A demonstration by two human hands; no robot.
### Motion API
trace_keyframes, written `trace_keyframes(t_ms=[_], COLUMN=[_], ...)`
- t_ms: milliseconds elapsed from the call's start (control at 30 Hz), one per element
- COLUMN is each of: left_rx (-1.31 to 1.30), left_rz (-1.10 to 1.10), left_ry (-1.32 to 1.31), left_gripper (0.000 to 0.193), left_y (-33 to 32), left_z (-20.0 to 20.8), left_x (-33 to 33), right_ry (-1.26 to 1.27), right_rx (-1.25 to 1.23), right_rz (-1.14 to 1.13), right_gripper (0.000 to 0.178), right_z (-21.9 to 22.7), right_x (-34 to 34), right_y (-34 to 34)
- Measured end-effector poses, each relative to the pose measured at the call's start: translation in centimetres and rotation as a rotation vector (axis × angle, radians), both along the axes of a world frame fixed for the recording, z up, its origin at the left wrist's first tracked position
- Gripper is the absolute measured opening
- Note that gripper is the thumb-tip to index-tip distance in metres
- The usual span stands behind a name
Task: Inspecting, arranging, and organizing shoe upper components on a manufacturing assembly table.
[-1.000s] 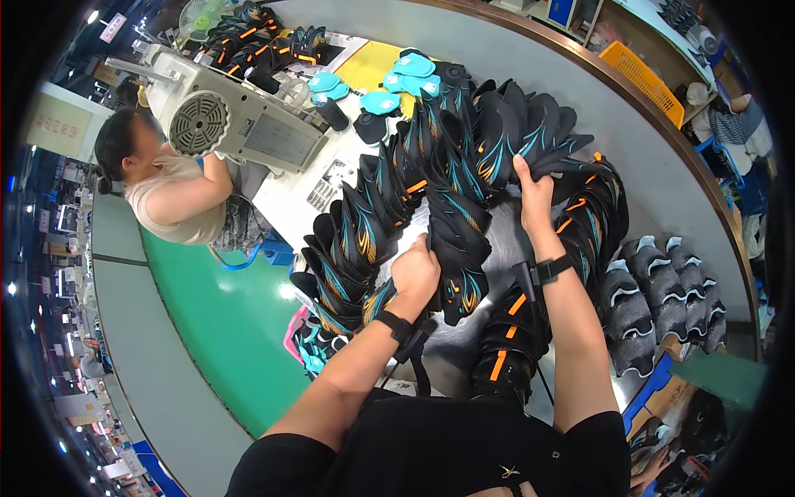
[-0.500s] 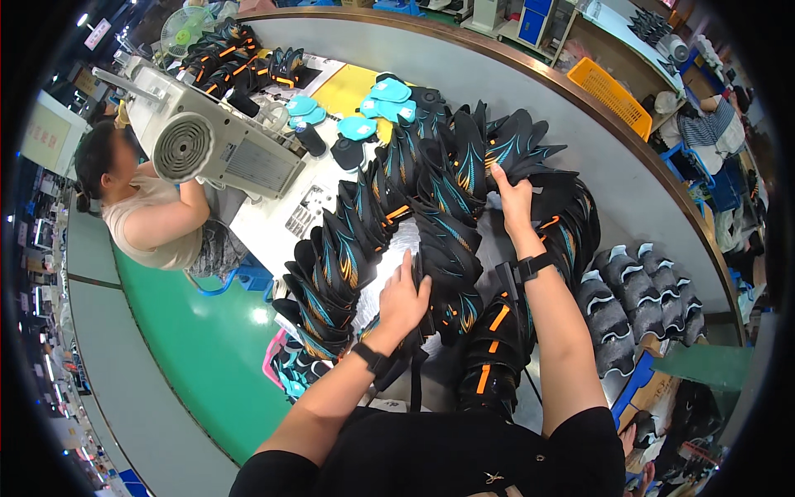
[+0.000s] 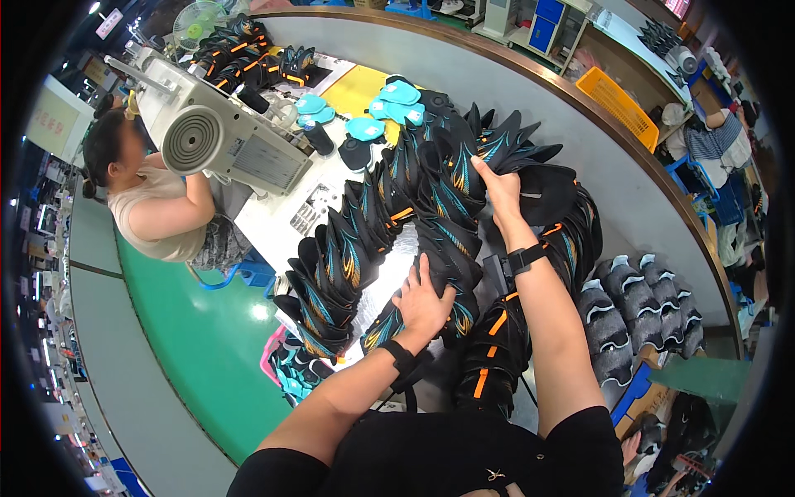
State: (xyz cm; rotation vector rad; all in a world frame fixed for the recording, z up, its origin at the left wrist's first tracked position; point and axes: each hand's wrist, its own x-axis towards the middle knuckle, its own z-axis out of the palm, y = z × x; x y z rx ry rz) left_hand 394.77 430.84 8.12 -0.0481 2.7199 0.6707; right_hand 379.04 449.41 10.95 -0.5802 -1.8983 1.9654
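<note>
Nested rows of black shoe uppers with teal and orange patterning lie on the table. My left hand (image 3: pixel 424 308) has its fingers spread against the near part of the middle row (image 3: pixel 447 236). At that row's far right, my right hand (image 3: pixel 502 192) grips the uppers; its thumb shows against them, while its other fingers are mostly hidden. A left row of uppers (image 3: pixel 335 269) curves beside the middle one, with a bright table strip (image 3: pixel 374 286) between them. Right of my right hand runs another dark stack (image 3: pixel 567 240).
A sewing machine (image 3: pixel 236 141) stands at the left, with a seated person (image 3: pixel 161 195) beside it. Teal pieces (image 3: pixel 397 101) lie beyond the rows. Grey fuzzy uppers (image 3: pixel 633 302) are stacked at right. A curved partition (image 3: pixel 497 74) borders the table; a yellow basket (image 3: pixel 617 103) sits behind it.
My left hand has shifted right, from the gap between the rows onto the middle row. My right hand has moved slightly left and nearer along the uppers.
</note>
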Motion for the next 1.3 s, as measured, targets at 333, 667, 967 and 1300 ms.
trace_keyframes(t_ms=[333, 667, 967, 1300], left_rx=[0.030, 0.197, 0.431, 0.757], left_rz=[-0.030, -0.056, -0.329, -1.383], left_ry=[0.221, 0.448, 0.719, 0.889], left_gripper=[0.058, 0.039, 0.047, 0.060], left_y=[-2.0, -3.9, -5.5, -7.9], left_z=[-1.4, -0.3, 10.6, 23.4], left_x=[-1.0, 0.0, -0.1, -5.3], right_ry=[0.012, 0.037, 0.429, 0.724], right_rx=[0.608, 0.417, 0.193, 0.057], right_rz=[0.015, -0.091, -0.315, -0.872], right_gripper=[0.059, 0.043, 0.041, 0.042], right_z=[-0.9, 0.3, 14.9, 20.9], right_x=[0.9, 5.1, 12.4, 34.6], right_y=[-0.7, -1.1, -1.0, -6.0])
